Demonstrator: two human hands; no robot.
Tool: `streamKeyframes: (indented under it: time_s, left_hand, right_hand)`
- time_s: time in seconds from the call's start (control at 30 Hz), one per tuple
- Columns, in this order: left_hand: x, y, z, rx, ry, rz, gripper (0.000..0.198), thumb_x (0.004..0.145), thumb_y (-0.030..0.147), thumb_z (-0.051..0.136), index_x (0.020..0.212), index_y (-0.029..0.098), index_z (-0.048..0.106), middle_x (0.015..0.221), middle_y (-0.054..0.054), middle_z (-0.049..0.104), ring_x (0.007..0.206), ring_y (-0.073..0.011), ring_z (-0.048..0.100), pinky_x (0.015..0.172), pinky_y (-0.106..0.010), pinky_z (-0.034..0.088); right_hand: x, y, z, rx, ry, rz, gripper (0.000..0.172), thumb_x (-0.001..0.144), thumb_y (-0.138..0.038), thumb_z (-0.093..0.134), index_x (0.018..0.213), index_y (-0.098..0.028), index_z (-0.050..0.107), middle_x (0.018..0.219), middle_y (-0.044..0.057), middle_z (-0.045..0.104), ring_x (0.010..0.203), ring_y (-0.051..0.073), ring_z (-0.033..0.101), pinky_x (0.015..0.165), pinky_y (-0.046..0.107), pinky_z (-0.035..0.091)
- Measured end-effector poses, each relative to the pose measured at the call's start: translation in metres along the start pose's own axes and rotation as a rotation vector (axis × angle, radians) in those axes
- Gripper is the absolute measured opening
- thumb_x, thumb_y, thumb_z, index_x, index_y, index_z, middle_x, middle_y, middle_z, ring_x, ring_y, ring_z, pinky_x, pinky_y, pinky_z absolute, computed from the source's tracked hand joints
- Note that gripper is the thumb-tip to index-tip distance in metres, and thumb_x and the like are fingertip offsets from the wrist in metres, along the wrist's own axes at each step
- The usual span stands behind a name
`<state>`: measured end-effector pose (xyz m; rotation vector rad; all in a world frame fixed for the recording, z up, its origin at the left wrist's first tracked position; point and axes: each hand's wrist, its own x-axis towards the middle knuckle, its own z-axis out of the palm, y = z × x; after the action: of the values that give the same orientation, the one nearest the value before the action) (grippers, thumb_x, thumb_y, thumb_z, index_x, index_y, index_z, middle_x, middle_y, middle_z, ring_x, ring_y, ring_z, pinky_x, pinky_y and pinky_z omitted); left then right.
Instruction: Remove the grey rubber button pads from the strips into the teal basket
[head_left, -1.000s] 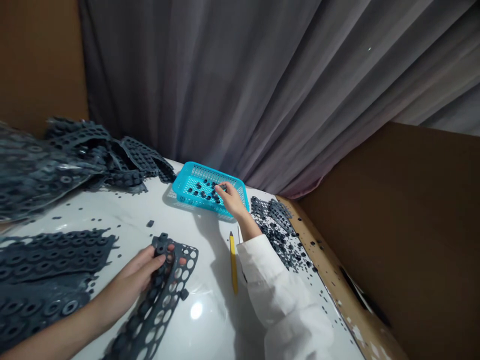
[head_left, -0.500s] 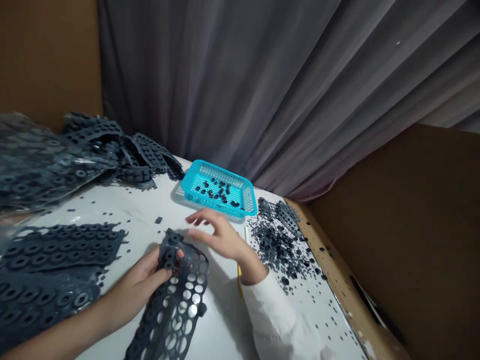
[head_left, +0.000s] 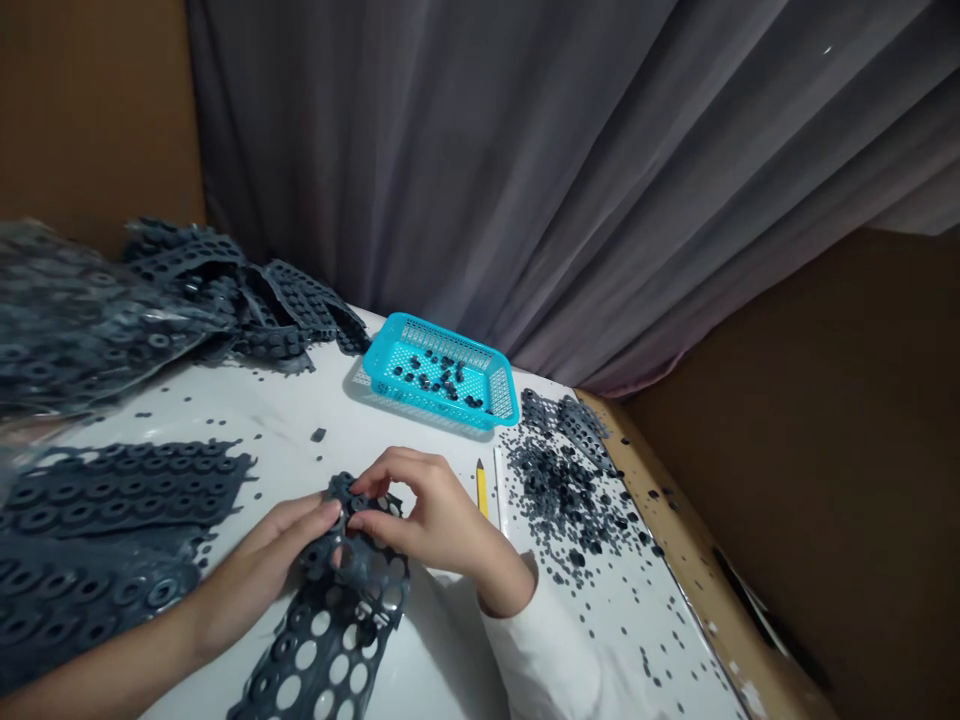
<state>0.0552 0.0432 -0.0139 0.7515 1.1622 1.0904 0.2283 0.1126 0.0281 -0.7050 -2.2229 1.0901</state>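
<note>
At the near part of the white table (head_left: 255, 405), both hands are on the dark strip (head_left: 328, 645). Left hand (head_left: 289, 545): closed, thumb on top, fingers mostly hidden, holding the strip close to its far end. Right hand (head_left: 431, 505): thumb and forefinger bent toward each other at that same end, a small gap between the tips; whether they pinch anything, cannot tell. Strip runs from this end toward the person, rows of open holes showing in its near part.

Change: 1.0 s ago the right hand was in the basket (head_left: 380, 355), over the bits (head_left: 474, 400); 0.5 s ago it was between basket and strip; now it is at the strip. Left hand has kept its hold in all 3 frames. Judged meaning: the work has passed from basket to strip, with 2 hands engaged there. Whether the bits have grown in number, cannot tell.

Around: basket upright beyond the hands, bits on its floor. Pencil (head_left: 481, 488) just beyond the right wrist, lower part hidden. Loose heap (head_left: 551, 480) right of the pencil. Mats (head_left: 127, 483) left of the left hand, bag (head_left: 75, 330) beyond them
</note>
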Motion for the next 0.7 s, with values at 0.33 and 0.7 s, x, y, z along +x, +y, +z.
streamKeyframes:
  time_s: [0.33,0.7]
  left_hand:
    - [-0.008,0.0,0.001,0.125,0.101,0.227,0.019,0.067,0.04,0.071,0.056,0.024,0.07,0.064,-0.005,0.064,0.082,-0.0285,0.058,0.084,-0.029,0.048]
    - [0.0,0.013,0.0,-0.133,-0.019,-0.196,0.047,0.052,0.057,0.086,0.049,0.017,0.061,0.045,0.006,0.043,0.043,-0.0075,0.036,0.041,-0.017,0.033]
  right_hand:
    - [-0.003,-0.012,0.006,-0.446,-0.234,-0.029,0.02,0.091,-0.035,0.051,0.077,-0.021,0.048,0.073,0.004,0.058,0.071,0.019,0.051,0.074,0.036,0.039]
    - [0.0,0.014,0.028,0.686,-0.112,0.296,0.037,0.081,-0.05,0.063,0.065,-0.019,0.049,0.059,-0.005,0.039,0.055,0.01,0.034,0.056,0.025,0.031]
